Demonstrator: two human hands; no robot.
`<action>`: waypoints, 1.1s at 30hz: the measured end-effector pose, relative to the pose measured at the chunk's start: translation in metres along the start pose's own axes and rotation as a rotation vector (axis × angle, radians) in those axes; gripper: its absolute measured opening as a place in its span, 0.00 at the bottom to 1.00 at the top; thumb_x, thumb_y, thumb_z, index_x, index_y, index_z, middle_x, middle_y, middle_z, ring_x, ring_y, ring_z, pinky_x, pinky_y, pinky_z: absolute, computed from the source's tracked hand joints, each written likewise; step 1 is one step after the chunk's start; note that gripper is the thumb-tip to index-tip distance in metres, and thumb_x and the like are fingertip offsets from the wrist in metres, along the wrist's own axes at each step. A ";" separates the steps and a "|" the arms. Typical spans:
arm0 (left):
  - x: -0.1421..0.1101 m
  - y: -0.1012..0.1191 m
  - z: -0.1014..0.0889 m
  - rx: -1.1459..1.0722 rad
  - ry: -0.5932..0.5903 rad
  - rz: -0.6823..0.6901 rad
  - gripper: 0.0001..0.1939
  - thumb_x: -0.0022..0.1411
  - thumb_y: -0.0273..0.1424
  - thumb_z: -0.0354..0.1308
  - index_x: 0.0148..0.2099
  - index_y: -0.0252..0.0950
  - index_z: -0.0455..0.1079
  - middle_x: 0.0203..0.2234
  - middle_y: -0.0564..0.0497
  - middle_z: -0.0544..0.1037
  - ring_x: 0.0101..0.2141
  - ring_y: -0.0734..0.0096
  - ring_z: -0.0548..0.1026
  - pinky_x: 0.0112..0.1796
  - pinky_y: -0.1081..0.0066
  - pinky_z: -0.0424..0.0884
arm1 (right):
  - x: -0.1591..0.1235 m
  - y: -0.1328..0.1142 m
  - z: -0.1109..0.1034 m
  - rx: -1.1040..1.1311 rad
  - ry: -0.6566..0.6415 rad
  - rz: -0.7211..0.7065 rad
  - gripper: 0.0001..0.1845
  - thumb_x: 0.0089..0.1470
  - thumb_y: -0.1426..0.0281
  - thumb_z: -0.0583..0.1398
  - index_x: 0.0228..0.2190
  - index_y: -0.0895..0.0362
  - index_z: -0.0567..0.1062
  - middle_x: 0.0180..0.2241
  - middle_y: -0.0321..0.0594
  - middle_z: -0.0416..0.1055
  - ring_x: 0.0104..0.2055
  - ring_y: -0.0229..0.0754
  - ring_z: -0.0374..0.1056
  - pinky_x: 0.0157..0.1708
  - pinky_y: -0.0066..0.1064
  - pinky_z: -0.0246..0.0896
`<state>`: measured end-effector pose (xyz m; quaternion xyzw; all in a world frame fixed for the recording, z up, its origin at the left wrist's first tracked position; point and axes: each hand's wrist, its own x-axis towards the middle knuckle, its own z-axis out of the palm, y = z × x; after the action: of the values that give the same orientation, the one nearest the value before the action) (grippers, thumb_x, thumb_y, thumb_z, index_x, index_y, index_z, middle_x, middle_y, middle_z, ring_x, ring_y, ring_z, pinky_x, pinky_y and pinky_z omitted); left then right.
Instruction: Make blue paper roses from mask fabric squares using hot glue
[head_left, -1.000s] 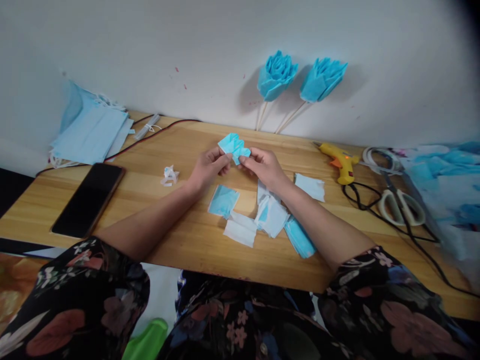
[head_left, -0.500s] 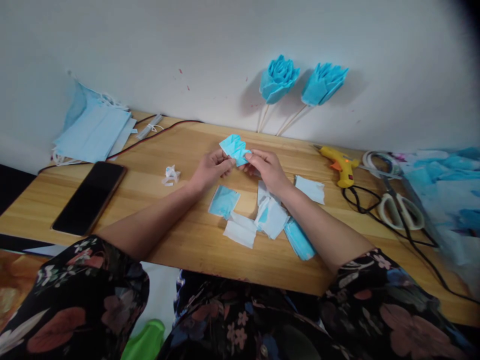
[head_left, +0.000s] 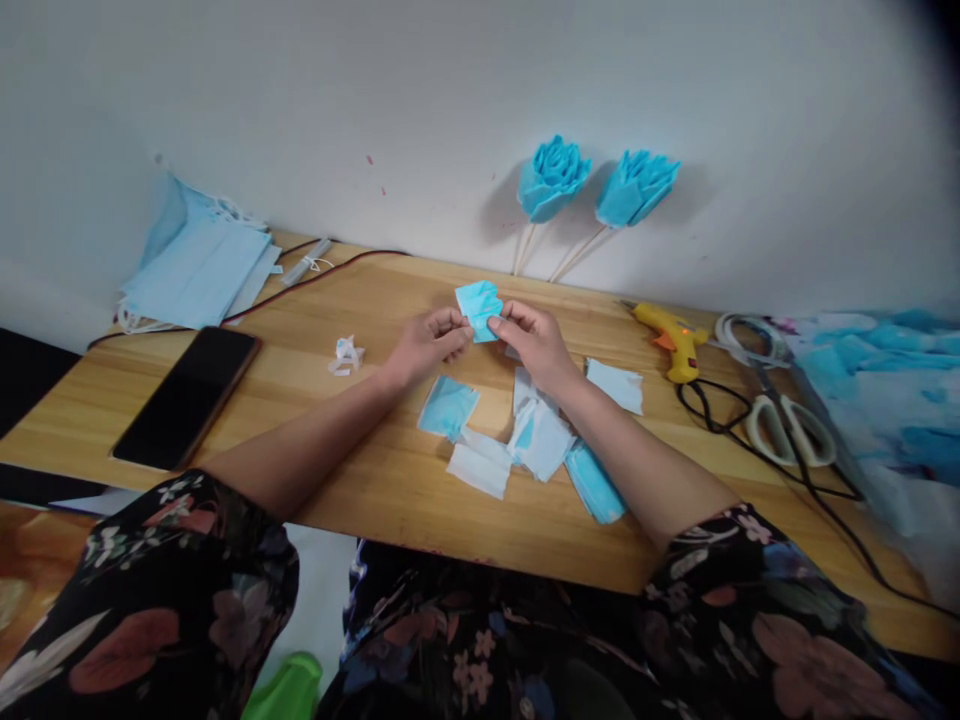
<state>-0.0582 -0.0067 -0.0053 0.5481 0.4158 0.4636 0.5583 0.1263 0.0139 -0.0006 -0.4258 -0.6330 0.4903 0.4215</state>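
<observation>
Between my hands is a small creased square of light-blue mask fabric [head_left: 480,308], raised over the table. My right hand [head_left: 534,345] pinches its right edge between thumb and fingers. My left hand [head_left: 426,348] is closed at its lower left edge, thumb against fingertips. Just below lie a blue fabric square [head_left: 450,405] and several white-sided pieces [head_left: 480,462], some overlapping [head_left: 538,440]. A folded blue stack [head_left: 595,482] sits beside my right forearm, with another white piece [head_left: 615,385] beyond it.
Two blue fabric roses [head_left: 553,178] [head_left: 637,188] on sticks lean on the wall. A yellow glue gun [head_left: 675,345], scissors [head_left: 791,430] and a plastic bag of blue fabric [head_left: 892,390] are at right. At left are masks [head_left: 199,260], a phone [head_left: 187,398] and a crumpled scrap [head_left: 346,355].
The blue fabric piece has gone from zigzag folds to a flatter, more opened shape. My hands stay close together around it. The whole view has shifted slightly.
</observation>
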 end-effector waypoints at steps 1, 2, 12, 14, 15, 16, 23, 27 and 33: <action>0.000 0.000 0.000 -0.012 -0.003 0.012 0.10 0.56 0.34 0.63 0.32 0.34 0.68 0.21 0.55 0.72 0.22 0.80 0.68 0.26 0.77 0.65 | 0.000 0.000 0.000 -0.003 0.006 -0.001 0.19 0.51 0.56 0.65 0.21 0.54 0.64 0.19 0.28 0.57 0.23 0.34 0.52 0.26 0.30 0.46; -0.001 0.001 -0.001 -0.025 -0.004 0.024 0.10 0.57 0.36 0.63 0.32 0.34 0.68 0.22 0.55 0.73 0.22 0.79 0.68 0.26 0.77 0.65 | 0.001 -0.001 0.000 -0.006 0.011 0.000 0.19 0.50 0.56 0.65 0.21 0.54 0.64 0.18 0.28 0.58 0.23 0.34 0.52 0.26 0.30 0.46; 0.002 -0.003 -0.001 -0.064 0.068 0.035 0.16 0.58 0.40 0.64 0.29 0.35 0.66 0.20 0.55 0.71 0.21 0.80 0.67 0.25 0.77 0.64 | -0.001 -0.001 -0.002 -0.041 -0.080 0.021 0.20 0.52 0.54 0.64 0.22 0.54 0.67 0.19 0.29 0.62 0.24 0.34 0.57 0.27 0.29 0.50; 0.003 -0.005 -0.001 -0.069 0.082 0.036 0.15 0.57 0.39 0.65 0.28 0.35 0.65 0.19 0.56 0.71 0.20 0.80 0.66 0.25 0.77 0.63 | -0.002 0.000 -0.003 -0.004 -0.091 0.021 0.21 0.55 0.52 0.63 0.23 0.55 0.69 0.21 0.31 0.64 0.25 0.36 0.60 0.28 0.30 0.54; 0.003 -0.006 -0.001 -0.068 0.086 0.034 0.15 0.57 0.39 0.65 0.28 0.35 0.65 0.19 0.56 0.71 0.20 0.81 0.66 0.25 0.77 0.63 | -0.002 0.000 -0.003 0.022 -0.084 0.021 0.21 0.55 0.51 0.62 0.25 0.55 0.71 0.22 0.31 0.65 0.26 0.36 0.62 0.29 0.30 0.56; 0.003 -0.006 -0.001 -0.064 0.086 0.030 0.15 0.57 0.38 0.65 0.27 0.35 0.65 0.19 0.56 0.71 0.20 0.81 0.66 0.25 0.77 0.63 | -0.001 0.000 -0.003 0.046 -0.074 0.025 0.21 0.56 0.50 0.61 0.27 0.55 0.73 0.23 0.32 0.65 0.27 0.37 0.63 0.29 0.30 0.58; 0.000 -0.001 0.004 -0.014 0.044 0.011 0.15 0.56 0.34 0.66 0.26 0.35 0.63 0.18 0.57 0.69 0.20 0.82 0.64 0.24 0.78 0.61 | -0.001 -0.002 0.004 0.092 -0.044 -0.005 0.25 0.48 0.54 0.68 0.44 0.54 0.77 0.34 0.35 0.73 0.34 0.38 0.66 0.34 0.29 0.62; 0.000 -0.003 0.005 0.001 0.050 0.011 0.15 0.56 0.34 0.65 0.26 0.35 0.63 0.17 0.57 0.68 0.19 0.82 0.63 0.24 0.78 0.60 | -0.002 0.000 0.005 -0.005 -0.027 -0.058 0.15 0.52 0.59 0.65 0.38 0.55 0.78 0.30 0.34 0.72 0.30 0.36 0.64 0.33 0.29 0.60; 0.000 -0.002 0.002 -0.009 0.003 0.031 0.17 0.57 0.40 0.65 0.27 0.35 0.65 0.18 0.56 0.70 0.20 0.80 0.65 0.24 0.77 0.62 | -0.002 -0.001 0.005 -0.058 0.013 -0.098 0.12 0.53 0.62 0.63 0.37 0.55 0.78 0.27 0.32 0.68 0.27 0.35 0.59 0.30 0.29 0.57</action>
<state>-0.0561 -0.0071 -0.0072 0.5511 0.4060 0.4749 0.5531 0.1218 0.0108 -0.0008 -0.4098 -0.6642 0.4475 0.4366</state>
